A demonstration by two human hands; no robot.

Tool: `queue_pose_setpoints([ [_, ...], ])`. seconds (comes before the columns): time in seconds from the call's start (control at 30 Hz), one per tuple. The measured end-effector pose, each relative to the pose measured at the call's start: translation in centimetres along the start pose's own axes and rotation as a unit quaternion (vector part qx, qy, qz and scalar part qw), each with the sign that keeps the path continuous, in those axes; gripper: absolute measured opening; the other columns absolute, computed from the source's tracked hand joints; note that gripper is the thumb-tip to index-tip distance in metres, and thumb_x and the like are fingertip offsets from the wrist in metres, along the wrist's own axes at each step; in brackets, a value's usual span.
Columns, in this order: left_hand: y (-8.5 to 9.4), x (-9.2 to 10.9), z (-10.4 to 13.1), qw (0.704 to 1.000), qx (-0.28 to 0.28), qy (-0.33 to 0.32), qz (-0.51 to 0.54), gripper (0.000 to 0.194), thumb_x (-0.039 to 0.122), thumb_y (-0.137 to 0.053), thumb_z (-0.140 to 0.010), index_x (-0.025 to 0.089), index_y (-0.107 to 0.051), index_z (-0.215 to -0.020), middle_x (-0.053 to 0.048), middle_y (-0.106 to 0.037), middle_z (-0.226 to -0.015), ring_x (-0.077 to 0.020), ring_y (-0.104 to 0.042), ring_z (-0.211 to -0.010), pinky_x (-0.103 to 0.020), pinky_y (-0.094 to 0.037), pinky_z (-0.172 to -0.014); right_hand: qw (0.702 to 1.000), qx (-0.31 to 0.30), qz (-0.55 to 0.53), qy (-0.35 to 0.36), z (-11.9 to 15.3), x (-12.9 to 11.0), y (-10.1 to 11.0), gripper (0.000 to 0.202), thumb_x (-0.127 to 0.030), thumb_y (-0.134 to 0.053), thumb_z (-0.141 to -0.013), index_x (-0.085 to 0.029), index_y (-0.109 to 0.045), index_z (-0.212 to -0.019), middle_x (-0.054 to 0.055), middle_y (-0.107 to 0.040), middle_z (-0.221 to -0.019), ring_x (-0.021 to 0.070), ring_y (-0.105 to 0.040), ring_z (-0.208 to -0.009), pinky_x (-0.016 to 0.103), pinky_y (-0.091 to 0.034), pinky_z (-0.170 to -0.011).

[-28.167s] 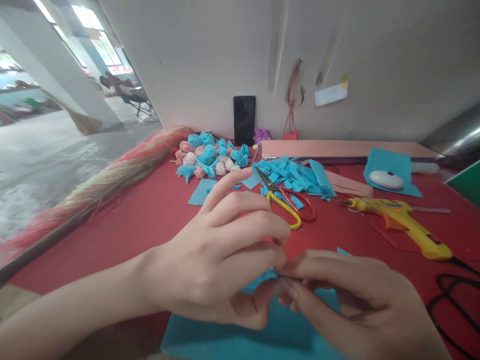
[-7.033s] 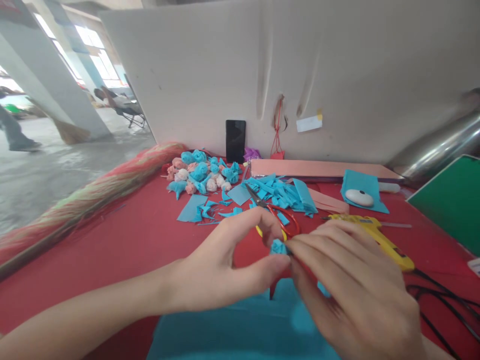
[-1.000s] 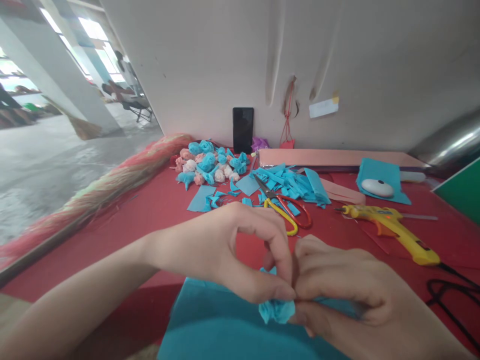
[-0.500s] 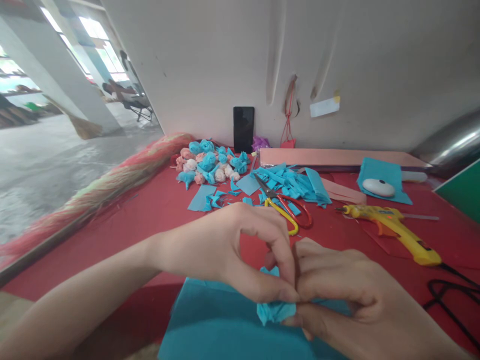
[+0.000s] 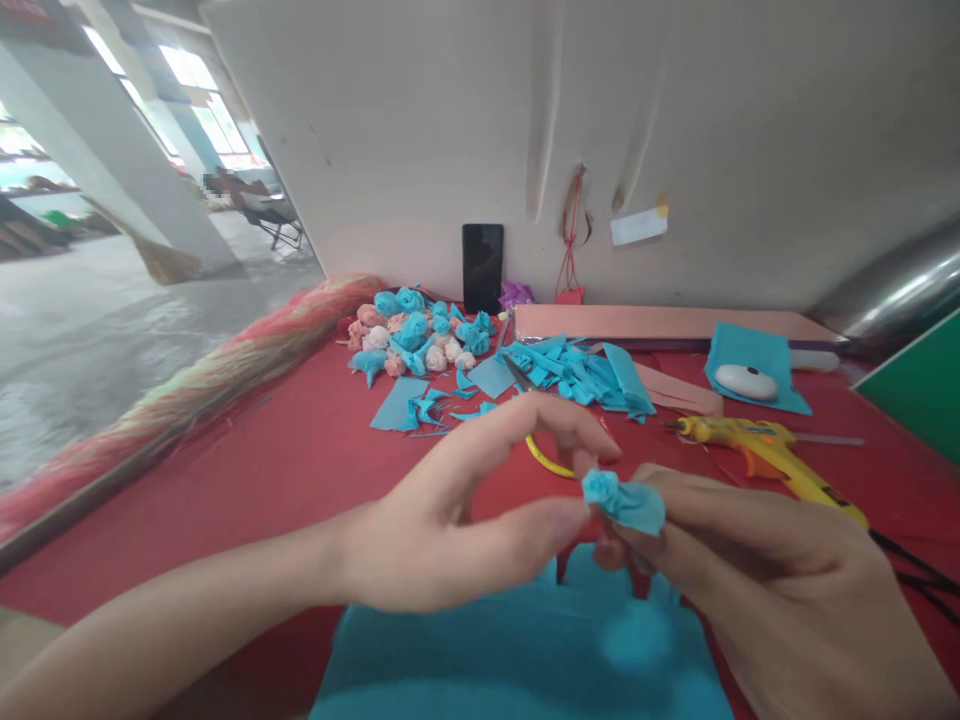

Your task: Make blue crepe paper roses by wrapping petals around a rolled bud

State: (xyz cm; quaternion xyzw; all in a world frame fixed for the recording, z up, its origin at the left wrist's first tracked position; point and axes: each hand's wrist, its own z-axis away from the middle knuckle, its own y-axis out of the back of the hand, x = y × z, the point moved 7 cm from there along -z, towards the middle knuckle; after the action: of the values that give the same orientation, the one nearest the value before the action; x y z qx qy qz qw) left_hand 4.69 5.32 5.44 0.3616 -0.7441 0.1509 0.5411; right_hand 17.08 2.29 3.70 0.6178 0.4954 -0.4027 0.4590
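My right hand [image 5: 757, 570] pinches a small blue crepe-paper flower [image 5: 634, 505], with a rolled, crumpled head at its left end and a loose flap at its right. My left hand [image 5: 457, 520] is at the left of the flower. Its thumb and fingers are spread apart, and the thumb tip is close to the rolled head; whether they touch I cannot tell. Below both hands lies a blue paper sheet [image 5: 480, 660]. A blurred pale-blue patch shows over the sheet under my right hand. Scissors [image 5: 550, 460] with a yellow handle are partly hidden behind my left hand.
Several finished paper flowers [image 5: 414, 330] are heaped at the back left. Cut blue paper strips [image 5: 570, 370] lie beside them. A yellow glue gun [image 5: 772, 450] rests on the right of the red tabletop [image 5: 285, 450]. A phone [image 5: 482, 268] leans on the back panel.
Both hands have come up from the sheet with the blue paper. My left fingers have parted from it. The flower has turned, so its rolled head shows.
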Motion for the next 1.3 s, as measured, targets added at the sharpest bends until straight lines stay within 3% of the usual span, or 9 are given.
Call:
queue_pose_setpoints([
  [0.2,-0.6,0.2,0.0,0.996,0.033,-0.062,-0.053,0.016,0.019,-0.056,-0.084,0.017,-0.054,-0.099,-0.004,-0.058,-0.086,-0.0176,-0.057,-0.087,-0.032,-0.049,-0.081,0.985,-0.057,-0.114,-0.118,0.5,1.5,-1.3,0.008,-0.032,-0.076,-0.066,-0.031,-0.075,-0.058,-0.002,-0.062,-0.054,0.0144,-0.056,-0.052,0.02,-0.049,-0.044],
  [0.4,-1.1,-0.2,0.2,0.998,-0.009,-0.061,-0.006,0.015,0.021,-0.049,-0.091,0.015,-0.052,-0.105,-0.004,-0.057,-0.082,-0.0126,-0.059,-0.074,-0.019,-0.049,-0.055,0.974,-0.065,-0.159,-0.146,0.9,2.3,-1.3,0.013,-0.03,-0.078,-0.064,-0.027,-0.071,-0.053,-0.003,-0.054,-0.051,0.0107,-0.047,-0.046,0.017,-0.042,-0.037],
  [0.7,-1.3,-1.0,0.5,0.999,-0.013,-0.026,0.02,0.016,0.024,-0.046,-0.093,0.017,-0.05,-0.107,-0.005,-0.054,-0.089,-0.0113,-0.061,-0.069,-0.021,-0.051,-0.055,0.965,-0.04,-0.132,-0.221,1.3,2.7,-1.5,0.028,-0.043,-0.079,-0.06,-0.021,-0.065,-0.049,-0.002,-0.053,-0.053,0.0113,-0.047,-0.054,0.018,-0.044,-0.046],
  [0.97,-1.1,-0.9,0.5,0.999,0.01,-0.032,-0.021,0.016,0.028,-0.047,-0.092,0.016,-0.053,-0.102,-0.003,-0.057,-0.082,-0.0142,-0.061,-0.074,-0.029,-0.051,-0.072,0.966,-0.045,-0.152,-0.205,1.3,2.6,-1.7,0.032,-0.05,-0.077,-0.061,-0.022,-0.067,-0.05,-0.001,-0.057,-0.051,0.0118,-0.049,-0.05,0.021,-0.044,-0.045],
  [1.13,-1.6,-1.1,0.6,1.0,-0.011,-0.011,0.028,0.017,0.025,-0.04,-0.096,0.014,-0.049,-0.105,-0.003,-0.052,-0.085,-0.0098,-0.059,-0.068,-0.019,-0.047,-0.055,0.957,-0.04,-0.188,-0.216,1.4,3.0,-1.9,0.024,-0.045,-0.079,-0.061,-0.024,-0.071,-0.052,-0.001,-0.059,-0.051,0.0108,-0.052,-0.049,0.019,-0.044,-0.043],
  [1.3,-1.6,-1.0,0.7,0.998,-0.023,-0.025,0.045,0.019,0.026,-0.038,-0.097,0.012,-0.048,-0.105,-0.003,-0.05,-0.085,-0.0089,-0.056,-0.066,-0.021,-0.048,-0.057,0.955,-0.043,-0.22,-0.194,1.4,3.0,-2.1,0.017,-0.039,-0.078,-0.065,-0.026,-0.074,-0.055,-0.002,-0.065,-0.053,0.01,-0.055,-0.05,0.018,-0.046,-0.046],
])
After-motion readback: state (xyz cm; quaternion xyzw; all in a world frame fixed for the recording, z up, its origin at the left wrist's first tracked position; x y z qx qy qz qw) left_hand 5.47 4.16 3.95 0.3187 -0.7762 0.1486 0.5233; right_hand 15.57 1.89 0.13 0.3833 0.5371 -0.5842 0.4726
